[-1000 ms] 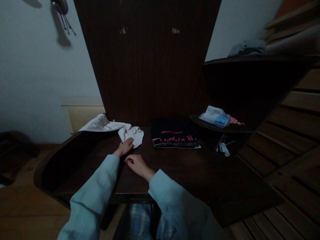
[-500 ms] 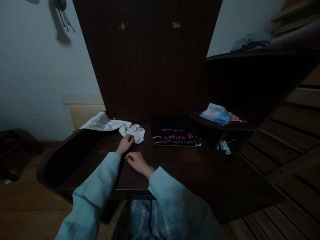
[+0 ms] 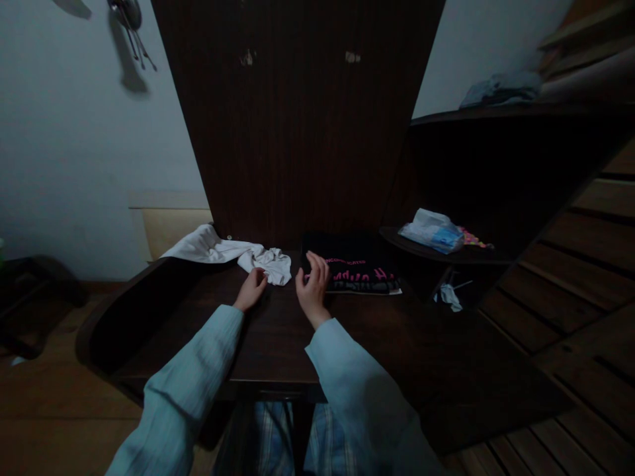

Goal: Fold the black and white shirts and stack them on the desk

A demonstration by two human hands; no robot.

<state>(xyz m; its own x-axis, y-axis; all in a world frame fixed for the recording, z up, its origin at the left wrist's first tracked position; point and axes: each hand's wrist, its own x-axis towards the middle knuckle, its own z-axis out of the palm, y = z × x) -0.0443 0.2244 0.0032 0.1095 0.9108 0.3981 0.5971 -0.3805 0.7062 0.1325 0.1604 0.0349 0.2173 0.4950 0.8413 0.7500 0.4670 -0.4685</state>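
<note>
A rumpled white cloth (image 3: 215, 248) stretches from the desk's raised left side onto the desktop, its bunched end lying near my left hand (image 3: 251, 289). That hand rests at the cloth's near edge with fingers loosely bent and thumb a little apart; I cannot tell whether it touches the fabric. Over the desk, at the front left corner of a folded black garment (image 3: 367, 254) with pink lettering, my right hand (image 3: 313, 289) is raised, fingers spread and nothing in them. It partly covers the lettering.
The dark wooden desk (image 3: 278, 350) has a tall back panel (image 3: 297, 132) and a curved left side (image 3: 94, 337). On the right, a small shelf carries a plastic packet (image 3: 431, 231). Below it hangs a crumpled pale item (image 3: 449, 297). Folded fabric (image 3: 501, 89) lies on the upper shelf.
My right hand has moved right and away from me, from beside my left hand to the black garment, and its fingers have spread. My left hand stays by the white cloth.
</note>
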